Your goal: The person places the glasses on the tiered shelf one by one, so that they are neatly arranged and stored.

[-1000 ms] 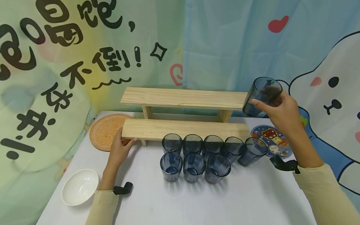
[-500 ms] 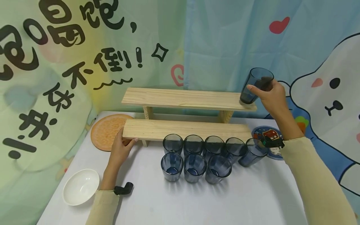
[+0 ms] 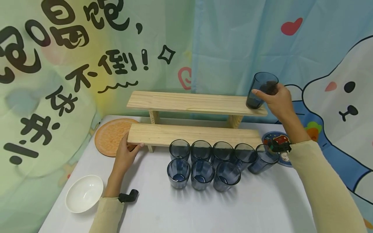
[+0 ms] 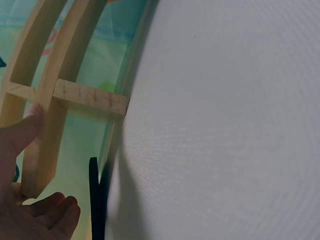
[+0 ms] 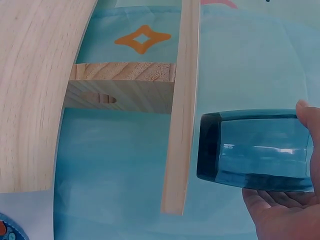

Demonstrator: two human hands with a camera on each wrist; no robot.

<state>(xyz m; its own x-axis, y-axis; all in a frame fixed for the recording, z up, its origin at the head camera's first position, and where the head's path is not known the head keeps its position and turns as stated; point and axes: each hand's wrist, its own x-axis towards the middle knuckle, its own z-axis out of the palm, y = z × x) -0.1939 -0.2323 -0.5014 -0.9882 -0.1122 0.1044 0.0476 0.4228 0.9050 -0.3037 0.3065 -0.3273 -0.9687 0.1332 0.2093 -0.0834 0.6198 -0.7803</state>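
A two-step wooden rack (image 3: 186, 102) stands at the back of the table. My left hand (image 3: 126, 160) grips the left end of its lower board (image 3: 157, 132), thumb along the front edge in the left wrist view. At the upper board's right end, my right hand (image 3: 281, 102) holds a blue-tinted drinking glass (image 3: 254, 94) round its side, thumb facing the front. The right wrist view shows the glass (image 5: 260, 150) mouth up, its base very near the upper board (image 5: 182, 125); I cannot tell whether they touch.
Several matching glasses (image 3: 201, 176) stand in two rows before the lower board, the front row holding three. A white bowl (image 3: 84, 194) sits at left, an orange round mat (image 3: 109, 136) behind it. A blue cartoon mat (image 3: 284, 158) lies at right, and a printed curtain (image 3: 221, 48) hangs behind.
My right hand has carried the glass left and back from beside the rack to over the upper board's right end, turning it more upright. The left hand stays on the lower board.
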